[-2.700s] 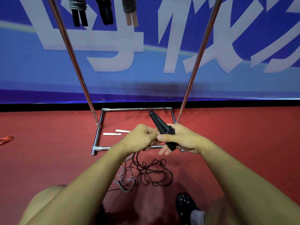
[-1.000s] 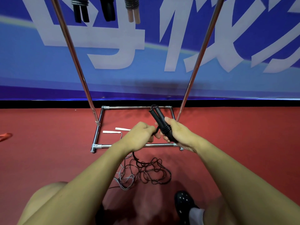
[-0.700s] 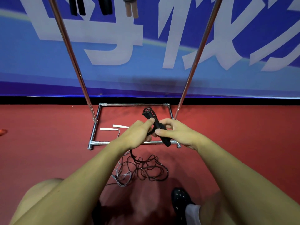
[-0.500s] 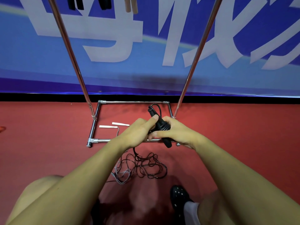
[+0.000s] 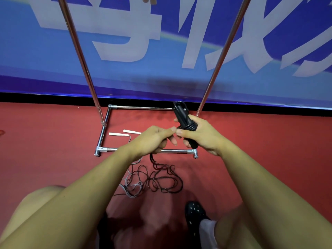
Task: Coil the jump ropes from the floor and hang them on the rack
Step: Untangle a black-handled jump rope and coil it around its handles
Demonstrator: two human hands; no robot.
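I am holding the black handles (image 5: 181, 115) of a jump rope in my right hand (image 5: 201, 135), my fingers curling round them so that their far ends are sticking up and away from me, tilted a little to the left. A few turns of black cord are lying wrapped round the handles just above my fingers. My left hand (image 5: 152, 139) is sitting right beside the right one, thumb and forefinger pinching the cord close to my right fingertips. From under my left hand the black rope (image 5: 161, 178) is hanging down to the red floor (image 5: 260, 141), where the rest of it is lying in a loose tangle near my feet. A grey rope (image 5: 131, 184) is lying tangled with it on the left side, and its two white handles (image 5: 119, 134) are lying side by side on the floor inside the metal base of the rack (image 5: 106, 121), left of my hands. The rack's two shiny poles are rising to the left and right in front of a blue banner (image 5: 161, 51) with large pale letters. My dark spotted shoe (image 5: 195, 210) is showing at the near edge, right of the tangle.
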